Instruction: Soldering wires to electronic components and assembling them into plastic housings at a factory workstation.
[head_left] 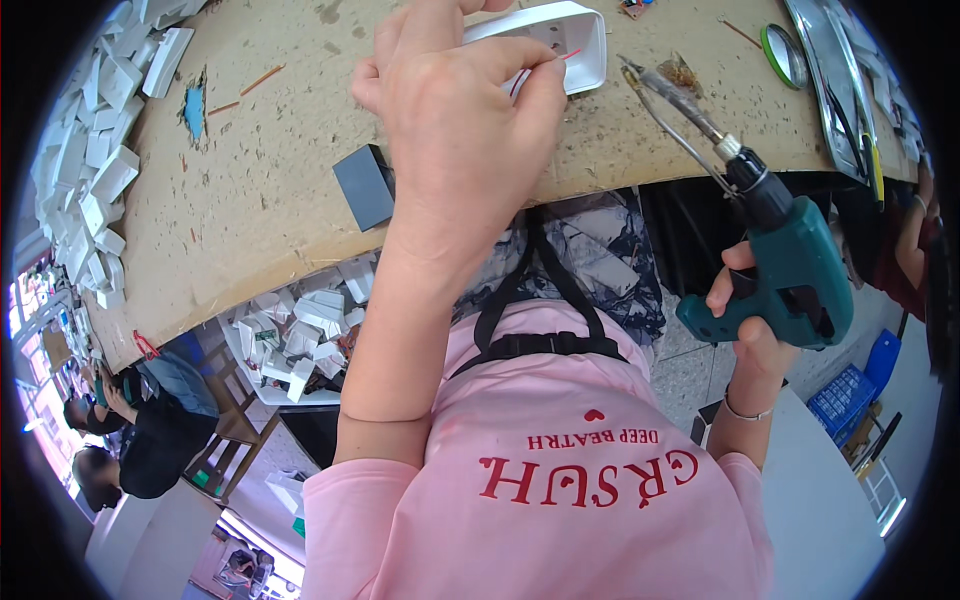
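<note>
My left hand (465,110) is over a white plastic casing (590,45) on the bench. Its thumb and forefinger are pinched on a thin red wire (572,54), which shows just past the fingertips inside the casing. The other fingers bend over the casing's left end, partly out of view. My right hand (762,345) is wrapped round the handle of a green soldering gun (800,265). The gun's iron tip (630,68) and thin solder feed tube (690,150) point up and left, a short way right of the casing, apart from it.
A dark grey block (364,187) sits by the bench's near edge. White casings (110,170) are heaped at far left; more fill a bin (310,335) below. A green-rimmed roll (783,56) and metal tray (830,90) lie at right. Another person (150,435) sits at lower left.
</note>
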